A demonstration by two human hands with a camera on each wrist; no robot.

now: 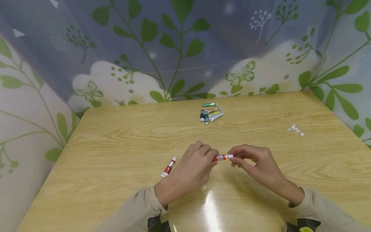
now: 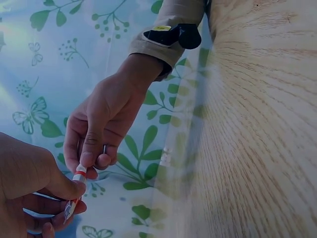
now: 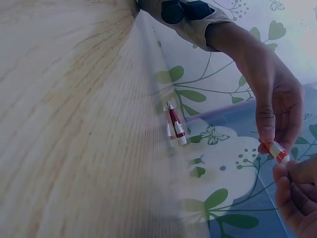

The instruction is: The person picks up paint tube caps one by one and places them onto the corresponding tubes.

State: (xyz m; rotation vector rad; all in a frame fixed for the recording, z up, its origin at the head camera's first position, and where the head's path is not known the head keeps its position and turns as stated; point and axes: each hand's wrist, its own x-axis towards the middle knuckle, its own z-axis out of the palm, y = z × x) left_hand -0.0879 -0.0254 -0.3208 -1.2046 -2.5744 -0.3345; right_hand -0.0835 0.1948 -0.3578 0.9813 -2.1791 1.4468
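A small paint tube (image 1: 221, 157) with orange-red bands is held level above the table between both hands. The left hand (image 1: 195, 166) grips its body, covering much of the tube. At the other end, the thumb and fingers of the right hand (image 1: 259, 162) pinch the white cap (image 1: 230, 156). In the left wrist view the tube (image 2: 79, 176) runs from the left fingers up to the right fingertips. The right wrist view shows the tube (image 3: 278, 151) with both hands on it. A dark red paint tube (image 1: 168, 167) lies on the table beside the left hand.
Several paint tubes (image 1: 214, 111) in green, gold, black, teal and silver lie grouped toward the table's back. Small white pieces (image 1: 295, 129), seemingly caps, sit in a cluster at the right. A leaf-patterned curtain (image 1: 185, 48) borders the wooden table (image 1: 116, 138).
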